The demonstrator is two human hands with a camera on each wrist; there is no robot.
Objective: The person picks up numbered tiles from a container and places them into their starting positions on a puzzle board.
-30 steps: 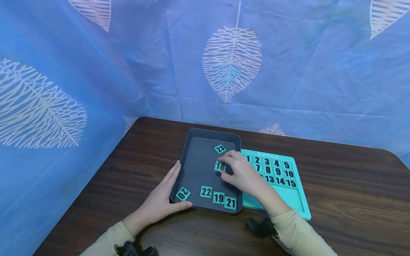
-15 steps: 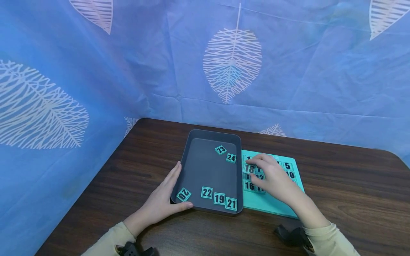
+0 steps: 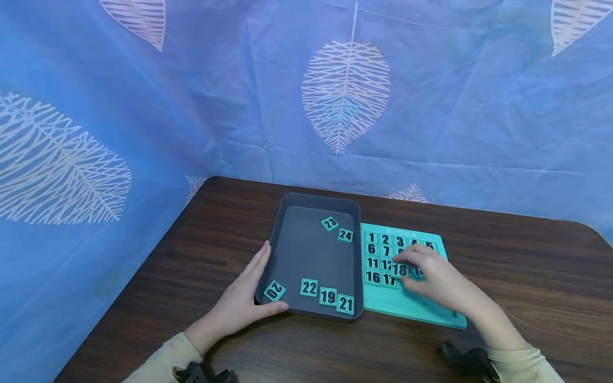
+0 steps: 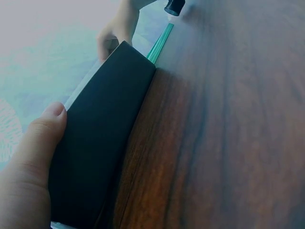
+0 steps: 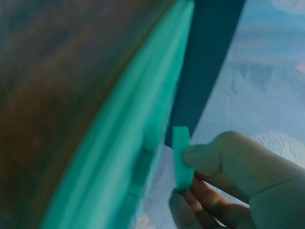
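My right hand (image 3: 438,279) pinches the number tile 18 (image 3: 399,270) between thumb and fingers, above the turquoise number board (image 3: 407,306). In the right wrist view the tile (image 5: 182,157) is seen edge-on, held over the board (image 5: 119,129). Rows of numbered tiles sit in the board, with 16 and 17 just left of the held tile; my hand covers some of the others. My left hand (image 3: 237,303) rests against the near left corner of the dark grey tray (image 3: 306,255), fingers straight along its side and thumb at its front rim.
Loose tiles lie in the tray: 23 (image 3: 329,223) and 24 (image 3: 345,235) towards the back, 20 (image 3: 274,291), 22 (image 3: 308,288), 19 (image 3: 328,297) and 21 (image 3: 345,304) near the front. The tray stands directly left of the board on a dark wooden table (image 3: 527,276).
My right hand has lifted tile 18 out of the tray and carried it rightwards over the board. Tile 24, earlier hidden by the hand, now shows. The left hand has stayed at the tray.
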